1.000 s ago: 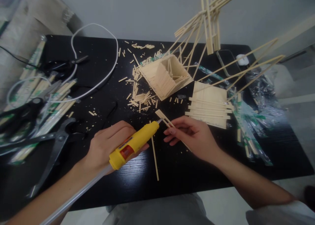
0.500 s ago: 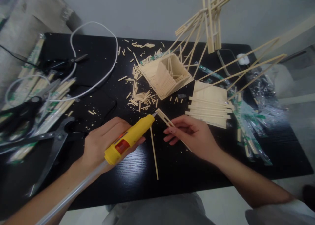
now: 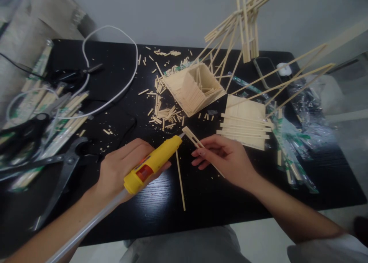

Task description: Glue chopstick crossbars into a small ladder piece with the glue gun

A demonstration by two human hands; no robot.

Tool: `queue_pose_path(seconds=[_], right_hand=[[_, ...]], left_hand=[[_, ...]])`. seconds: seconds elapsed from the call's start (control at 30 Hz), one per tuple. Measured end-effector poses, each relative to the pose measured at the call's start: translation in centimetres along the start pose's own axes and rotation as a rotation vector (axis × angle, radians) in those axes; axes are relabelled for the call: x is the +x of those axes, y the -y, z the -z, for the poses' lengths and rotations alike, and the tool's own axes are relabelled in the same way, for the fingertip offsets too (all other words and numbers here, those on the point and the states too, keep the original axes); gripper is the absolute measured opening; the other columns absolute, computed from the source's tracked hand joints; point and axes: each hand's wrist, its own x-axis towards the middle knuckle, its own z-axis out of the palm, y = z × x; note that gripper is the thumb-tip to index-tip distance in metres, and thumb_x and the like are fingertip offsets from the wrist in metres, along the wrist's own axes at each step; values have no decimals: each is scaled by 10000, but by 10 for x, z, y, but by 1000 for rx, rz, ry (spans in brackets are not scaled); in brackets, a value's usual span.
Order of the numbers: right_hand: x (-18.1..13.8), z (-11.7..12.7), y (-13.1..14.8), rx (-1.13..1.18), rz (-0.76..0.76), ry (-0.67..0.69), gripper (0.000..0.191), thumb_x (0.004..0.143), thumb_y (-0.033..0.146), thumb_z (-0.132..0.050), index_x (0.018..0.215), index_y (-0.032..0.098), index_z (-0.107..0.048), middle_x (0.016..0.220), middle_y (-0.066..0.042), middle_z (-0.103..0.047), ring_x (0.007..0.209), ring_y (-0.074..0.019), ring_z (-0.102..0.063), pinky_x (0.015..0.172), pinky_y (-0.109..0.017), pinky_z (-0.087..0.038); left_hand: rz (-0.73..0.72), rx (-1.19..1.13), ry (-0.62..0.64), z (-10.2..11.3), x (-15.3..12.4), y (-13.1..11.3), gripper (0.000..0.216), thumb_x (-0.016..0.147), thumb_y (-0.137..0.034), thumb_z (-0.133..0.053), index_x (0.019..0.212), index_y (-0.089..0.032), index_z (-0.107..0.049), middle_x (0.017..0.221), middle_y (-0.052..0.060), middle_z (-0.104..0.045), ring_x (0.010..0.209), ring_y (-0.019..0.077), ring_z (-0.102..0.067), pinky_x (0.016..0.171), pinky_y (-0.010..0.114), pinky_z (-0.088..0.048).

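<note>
My left hand is wrapped round a yellow glue gun with a clear glue stick trailing from its back end. The gun's tip touches the far end of a pair of joined bamboo sticks. My right hand pinches those sticks near their middle, just above the black table. One long loose stick lies on the table between my hands.
A small stick-built box and a flat stick panel lie beyond my hands, with several cut stick bits around them. A tall stick frame rises at the back right. Pliers, scissors, wrapped chopsticks and a white cable crowd the left.
The glue gun's tip has shifted slightly up and left along the joined sticks, which my right hand has raised a little. Nothing else has moved.
</note>
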Motion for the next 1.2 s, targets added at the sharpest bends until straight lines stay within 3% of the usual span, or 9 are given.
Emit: queue_pose_path(seconds=[0.17,0.6,0.87,1.03,1.2], right_hand=[[0,0,0,23,-2,13,220,953,350,-912,1019,186,-780,929,-63,-866,768,-196,-867,638,-251,-710],[-1,-1,2,47,-7,16,210,951,341,-913,1008,188,-781,924,-57,-866,758,-187,-865,640,-247,-713],[2,1,11,177,-193,137,310,914,413,-950,974,175,-760,870,-38,-846,695,-180,-850,576,-229,-686],[3,2,12,252,-245,169,310,905,398,-959,962,171,-756,839,-24,-835,661,-161,-837,532,-189,-650],[3,3,12,227,-255,162,321,905,416,-955,966,176,-750,862,-30,-838,665,-166,-832,541,-209,-652]], left_hand=[[-14,36,-5,0,0,0,289,1110,-408,-661,893,-218,-649,746,-14,-724,611,125,-698,524,242,-520],[4,29,30,1,-6,3,146,1085,-347,-702,1000,-233,-669,842,-5,-757,710,152,-740,612,272,-582],[19,-5,-30,-5,-14,6,209,1044,-390,-767,1088,-196,-698,974,42,-775,787,171,-772,674,278,-609],[-49,12,40,-6,-15,7,212,1042,-373,-770,1092,-180,-698,989,51,-780,746,155,-768,635,262,-601],[21,7,-13,-6,-16,8,159,1003,-325,-806,1078,-211,-724,1001,39,-788,778,177,-779,645,274,-607]])
